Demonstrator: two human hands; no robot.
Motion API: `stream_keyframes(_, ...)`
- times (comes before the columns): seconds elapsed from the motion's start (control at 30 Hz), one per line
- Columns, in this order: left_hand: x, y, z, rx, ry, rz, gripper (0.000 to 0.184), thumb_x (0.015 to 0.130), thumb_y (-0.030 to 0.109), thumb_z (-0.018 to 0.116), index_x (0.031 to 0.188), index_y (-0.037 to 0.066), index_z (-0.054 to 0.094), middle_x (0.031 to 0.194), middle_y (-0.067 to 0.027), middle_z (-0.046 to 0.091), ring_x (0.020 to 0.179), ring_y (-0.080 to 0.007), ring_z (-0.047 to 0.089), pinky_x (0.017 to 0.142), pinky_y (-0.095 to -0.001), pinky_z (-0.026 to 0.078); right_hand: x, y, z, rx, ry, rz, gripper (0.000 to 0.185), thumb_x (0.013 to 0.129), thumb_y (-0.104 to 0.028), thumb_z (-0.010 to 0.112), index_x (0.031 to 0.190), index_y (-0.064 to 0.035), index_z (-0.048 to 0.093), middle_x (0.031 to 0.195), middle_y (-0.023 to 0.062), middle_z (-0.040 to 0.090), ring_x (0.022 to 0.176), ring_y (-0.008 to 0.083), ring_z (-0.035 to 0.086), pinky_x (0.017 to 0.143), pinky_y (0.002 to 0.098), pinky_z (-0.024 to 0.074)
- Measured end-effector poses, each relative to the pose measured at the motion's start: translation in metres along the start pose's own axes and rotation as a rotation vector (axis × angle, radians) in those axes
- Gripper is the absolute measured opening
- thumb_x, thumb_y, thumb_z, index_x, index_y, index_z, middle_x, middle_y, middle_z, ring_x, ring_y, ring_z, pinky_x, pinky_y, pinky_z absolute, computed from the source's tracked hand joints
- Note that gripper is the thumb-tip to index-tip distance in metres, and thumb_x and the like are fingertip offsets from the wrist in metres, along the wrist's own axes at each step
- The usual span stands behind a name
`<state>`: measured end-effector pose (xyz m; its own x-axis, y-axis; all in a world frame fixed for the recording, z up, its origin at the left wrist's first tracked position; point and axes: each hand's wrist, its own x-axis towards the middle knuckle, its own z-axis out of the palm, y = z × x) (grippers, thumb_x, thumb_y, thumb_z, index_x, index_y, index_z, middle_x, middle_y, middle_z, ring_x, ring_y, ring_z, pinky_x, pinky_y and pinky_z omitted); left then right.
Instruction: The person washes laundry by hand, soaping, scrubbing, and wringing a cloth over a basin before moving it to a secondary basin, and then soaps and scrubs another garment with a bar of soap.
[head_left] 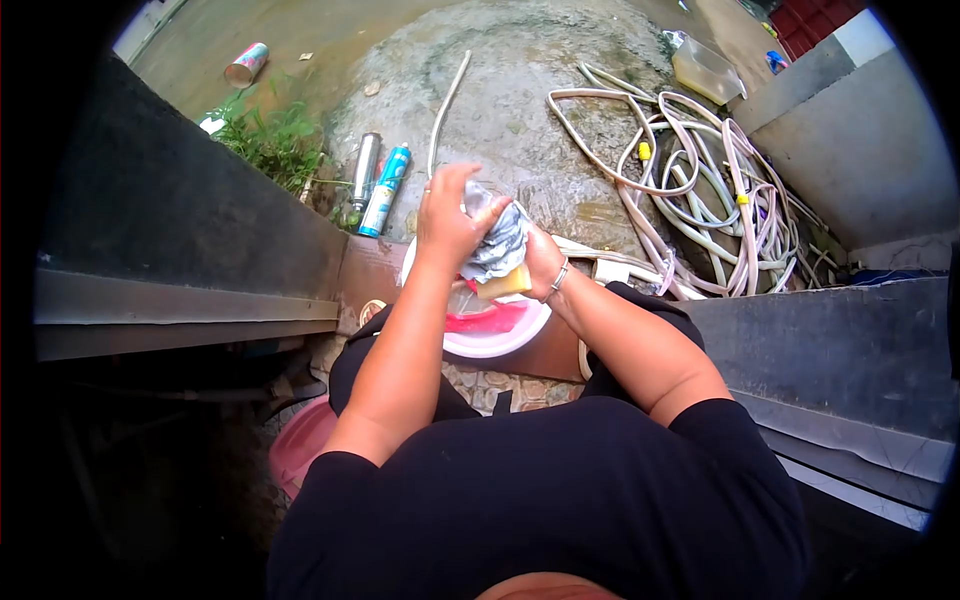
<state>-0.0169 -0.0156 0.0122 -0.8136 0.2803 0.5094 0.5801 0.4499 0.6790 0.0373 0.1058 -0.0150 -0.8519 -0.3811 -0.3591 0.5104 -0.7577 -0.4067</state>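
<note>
Your left hand (445,222) is loosely open: its thumb lies across the bunched grey cloth (502,246), while the fingers bend upward, partly clear of it. Your right hand (545,264) is against the cloth's other side; its fingers are mostly hidden, so I cannot tell how firmly they close. The cloth is held up between both hands, with a yellow block (506,284), perhaps soap, at its lower edge beside your right palm.

Under them is the round basin (490,346) with its pale rim and something red (492,320) inside. If the block is wet and slick, a hard squeeze could shoot it out, into the basin or over the rim onto the ledge (562,350). A loose fold could slide past your left thumb and drag across the rim. Your bracelet (558,279) is near the cloth, so a thread could snag on it if you twist that wrist.

Beyond your left hand, the blue can (385,192) and the silver can (366,170) stand or lie close together; a wide sweep of that arm could knock them. The tangled hose (700,190) on the right could catch a foot if you step out that way.
</note>
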Motion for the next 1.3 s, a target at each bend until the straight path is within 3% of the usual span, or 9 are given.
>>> stream_keyframes(0.07, 0.001, 0.002, -0.001, 0.017, 0.102, 0.041, 0.039, 0.074, 0.021, 0.068, 0.107, 0.006, 0.055, 0.113, -0.0141, 0.053, 0.105, -0.032, 0.05, 0.09, -0.0373, 0.039, 0.001, 0.001, 0.002, -0.036, 0.045, -0.061, 0.049, 0.092, -0.048, 0.03, 0.11, -0.0088, 0.054, 0.104, 0.0086, 0.061, 0.093, 0.0237, 0.06, 0.082, 0.0413, 0.049)
stream_keyframes(0.2, -0.029, 0.004, 0.026, -0.131, -0.326, 0.054, 0.065, 0.075, 0.044, 0.063, 0.125, 0.008, 0.044, 0.132, -0.0197, 0.038, 0.12, -0.0372, 0.038, 0.1, -0.045, 0.03, -0.001, -0.009, -0.005, 0.011, 0.093, -0.137, 0.049, 0.094, -0.045, 0.024, 0.114, -0.0096, 0.052, 0.11, 0.0115, 0.059, 0.098, 0.0255, 0.058, 0.085, 0.0413, 0.0476)
stream_keyframes(0.23, -0.033, 0.007, 0.03, -0.059, -0.295, 0.012, 0.067, 0.073, 0.045, 0.065, 0.124, 0.007, 0.044, 0.127, -0.0219, 0.042, 0.116, -0.0374, 0.042, 0.098, -0.0433, 0.033, 0.001, -0.002, -0.004, 0.897, -0.026, -0.059, 0.049, 0.094, -0.045, 0.025, 0.114, -0.0094, 0.051, 0.111, 0.0116, 0.058, 0.098, 0.0254, 0.058, 0.086, 0.0416, 0.0472)
stream_keyframes(0.27, -0.033, 0.008, 0.027, -0.065, -0.311, -0.004, 0.067, 0.073, 0.045, 0.065, 0.124, 0.007, 0.044, 0.127, -0.0219, 0.042, 0.116, -0.0374, 0.042, 0.098, -0.0433, 0.033, -0.001, -0.002, -0.006, 0.911, -0.007, -0.058, 0.049, 0.094, -0.045, 0.025, 0.114, -0.0094, 0.051, 0.111, 0.0116, 0.058, 0.098, 0.0254, 0.058, 0.086, 0.0416, 0.0472)
stream_keyframes(0.33, -0.022, 0.006, 0.019, -0.163, -0.296, -0.138, 0.064, 0.074, 0.044, 0.064, 0.122, 0.006, 0.046, 0.12, -0.0237, 0.048, 0.109, -0.0371, 0.048, 0.093, -0.0412, 0.038, -0.001, -0.001, -0.012, -0.137, 0.141, -0.09, 0.047, 0.092, -0.05, 0.027, 0.112, -0.0138, 0.049, 0.104, 0.008, 0.059, 0.09, 0.0241, 0.061, 0.08, 0.0417, 0.05)
stream_keyframes(0.47, -0.01, -0.026, 0.017, -0.203, -0.247, -0.365, 0.058, 0.08, 0.043, 0.058, 0.119, 0.002, 0.047, 0.111, -0.0257, 0.052, 0.101, -0.0389, 0.053, 0.086, -0.0403, 0.042, -0.005, 0.001, 0.0, -0.246, 0.092, -0.089, 0.052, 0.092, -0.05, 0.028, 0.119, -0.0072, 0.043, 0.107, 0.0116, 0.057, 0.094, 0.024, 0.059, 0.081, 0.041, 0.0493)
stream_keyframes(0.8, -0.023, -0.013, 0.019, -0.104, -0.21, -0.244, 0.042, 0.088, 0.035, 0.047, 0.117, 0.005, 0.048, 0.113, -0.0226, 0.052, 0.102, -0.0385, 0.051, 0.085, -0.0417, 0.042, -0.005, 0.002, 0.006, -0.259, 0.157, -0.131, 0.051, 0.091, -0.052, 0.028, 0.112, -0.0089, 0.046, 0.1, 0.0103, 0.058, 0.087, 0.0237, 0.06, 0.078, 0.04, 0.0497)
stream_keyframes(1.0, -0.007, -0.016, -0.006, -0.004, -0.339, -0.339, 0.043, 0.09, 0.041, 0.038, 0.091, 0.003, 0.059, 0.081, -0.0237, 0.059, 0.083, -0.0416, 0.056, 0.07, -0.0448, 0.044, 0.0, -0.002, -0.014, -0.318, -0.004, -0.026, 0.052, 0.091, -0.052, 0.032, 0.108, -0.0057, 0.049, 0.09, 0.0107, 0.059, 0.074, 0.0214, 0.061, 0.066, 0.0357, 0.0523)
stream_keyframes(1.3, -0.009, -0.044, -0.017, -0.031, -0.326, -0.367, 0.039, 0.089, 0.037, 0.045, 0.082, 0.001, 0.058, 0.071, -0.0179, 0.058, 0.069, -0.0305, 0.056, 0.062, -0.0379, 0.044, 0.005, 0.0, -0.075, -0.331, 0.349, 0.128, 0.056, 0.087, -0.057, 0.038, 0.109, -0.0072, 0.049, 0.084, 0.0091, 0.058, 0.067, 0.0211, 0.058, 0.059, 0.0353, 0.0508)
